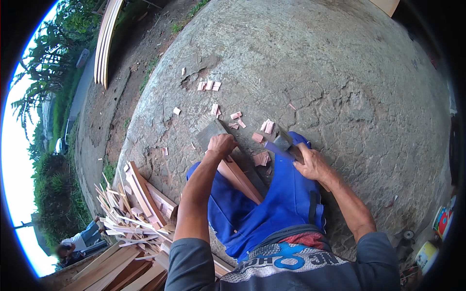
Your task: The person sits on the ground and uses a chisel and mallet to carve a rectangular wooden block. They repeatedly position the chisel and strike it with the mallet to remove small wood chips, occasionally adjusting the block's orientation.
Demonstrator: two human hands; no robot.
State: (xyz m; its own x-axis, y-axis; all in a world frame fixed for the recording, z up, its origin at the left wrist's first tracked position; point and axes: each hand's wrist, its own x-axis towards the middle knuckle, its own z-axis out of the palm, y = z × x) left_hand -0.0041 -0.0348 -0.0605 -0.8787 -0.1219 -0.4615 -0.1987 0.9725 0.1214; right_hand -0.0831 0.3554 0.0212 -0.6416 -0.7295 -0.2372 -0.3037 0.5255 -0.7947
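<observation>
My left hand [222, 145] is closed over the far end of a reddish wooden piece [239, 178], which slants back between my legs. Under it lies a weathered grey board [210, 129]. To the right, above my knee, my right hand [313, 167] is wrapped round a tool with a broad grey metal blade [282, 140]; its handle is mostly hidden by the hand, and I cannot make out its exact kind. Small reddish wood chips [262, 158] lie on the ground beside the board, and a little block [257, 137] shows by the blade's tip.
More chips [209, 86] are scattered on the rough concrete [310, 63]. At lower left is a heap of wood offcuts [128, 213] with longer planks [104, 266]. Long boards [107, 43] stand at upper left. Another person [80, 247] is far left. Tins [427, 256] stand at lower right.
</observation>
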